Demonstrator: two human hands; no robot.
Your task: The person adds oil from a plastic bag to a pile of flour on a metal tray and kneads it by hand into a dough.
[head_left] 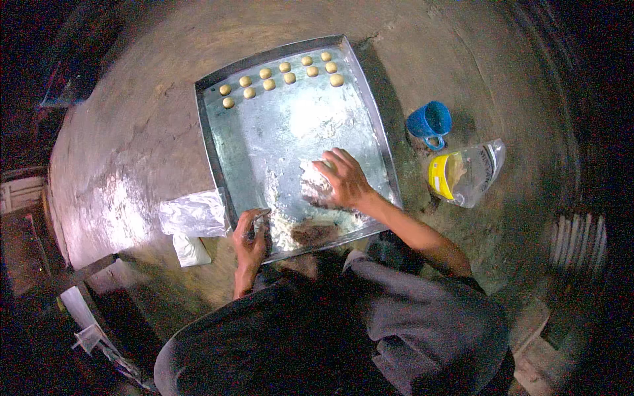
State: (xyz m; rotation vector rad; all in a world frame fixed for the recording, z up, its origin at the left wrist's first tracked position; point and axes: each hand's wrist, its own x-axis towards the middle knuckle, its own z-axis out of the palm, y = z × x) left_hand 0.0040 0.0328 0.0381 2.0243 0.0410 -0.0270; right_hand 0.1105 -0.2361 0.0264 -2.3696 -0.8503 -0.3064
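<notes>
A square metal baking tray (246, 142) with low walls lies before me. Along its far side sit rows of small round pale-yellow dough balls (269, 84). My left hand (249, 239) is curled over the tray's wall by the near left corner, its fingertips dusted white. Over the tray's right half is my right hand (345, 179), fingers bent slightly and apart; whatever lies under the palm is hidden. White flour (282, 221) is smeared between the two hands. Close to the near wall shows a brown patch (314, 232), whether lump or reflection I cannot make out.
Right of the tray, a blue mug (422, 123) stands on the bare floor (145, 132), near a clear plastic bag (477, 175) with a yellow label. Left of the tray are a silvery sheet (193, 212) and a small white packet (190, 250). Ridged metal (578, 243) stands far right.
</notes>
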